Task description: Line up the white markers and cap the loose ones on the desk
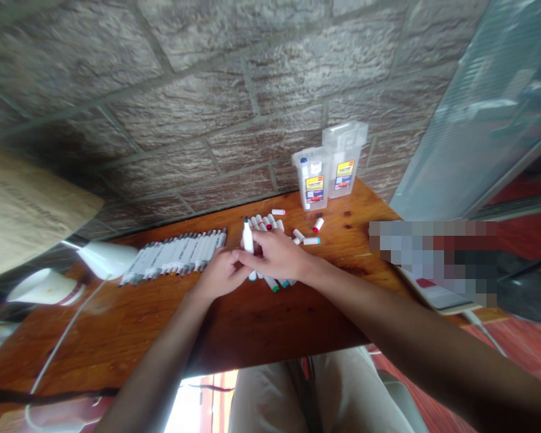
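A white marker [248, 239] stands nearly upright between my hands, its dark tip bare at the top. My right hand [277, 252] is closed around the marker, thumb pointing left. My left hand [223, 272] meets it from the left, fingers curled and touching the right thumb; what those fingers hold, if anything, is hidden. Behind and below the right hand lie several white markers, partly covered, one with a green end [273, 285]. Loose caps lie to the right, among them a red-ended cap [318, 225] and a blue-ended cap [311, 240].
A long row of white markers [174, 255] lies left of my hands. Two clear plastic cases [315, 180] stand by the stone wall [198, 114], one with a marker inside. A white cup [47, 287] lies on its side at far left, near a cable [67, 331] on the wooden table [261, 325].
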`<state>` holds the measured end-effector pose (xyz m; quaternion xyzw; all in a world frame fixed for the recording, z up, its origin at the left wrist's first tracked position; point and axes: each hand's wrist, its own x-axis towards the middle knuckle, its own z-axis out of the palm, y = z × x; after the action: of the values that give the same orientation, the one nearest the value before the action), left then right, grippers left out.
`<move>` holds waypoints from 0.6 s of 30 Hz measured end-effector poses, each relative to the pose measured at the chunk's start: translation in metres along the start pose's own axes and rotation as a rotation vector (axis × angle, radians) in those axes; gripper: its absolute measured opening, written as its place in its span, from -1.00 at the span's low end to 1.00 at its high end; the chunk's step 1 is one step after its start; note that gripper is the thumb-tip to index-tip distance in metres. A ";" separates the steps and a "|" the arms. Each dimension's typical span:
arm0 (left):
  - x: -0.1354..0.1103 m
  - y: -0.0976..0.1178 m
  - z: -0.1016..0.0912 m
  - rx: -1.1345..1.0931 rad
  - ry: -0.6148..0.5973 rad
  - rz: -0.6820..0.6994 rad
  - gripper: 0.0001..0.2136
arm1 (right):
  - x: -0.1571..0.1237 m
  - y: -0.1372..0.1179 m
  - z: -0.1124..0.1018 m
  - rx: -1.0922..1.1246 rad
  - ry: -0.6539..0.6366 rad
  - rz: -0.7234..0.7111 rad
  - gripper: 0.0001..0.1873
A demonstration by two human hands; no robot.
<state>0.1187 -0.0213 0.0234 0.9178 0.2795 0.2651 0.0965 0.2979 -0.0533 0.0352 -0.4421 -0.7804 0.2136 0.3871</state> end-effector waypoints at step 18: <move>0.000 -0.001 0.001 0.060 0.030 -0.010 -0.77 | 0.000 -0.003 0.002 -0.057 0.046 0.005 -0.64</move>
<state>0.1186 -0.0201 0.0226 0.9148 0.2932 0.2700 0.0657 0.2948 -0.0542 0.0358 -0.4597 -0.7760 0.1817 0.3919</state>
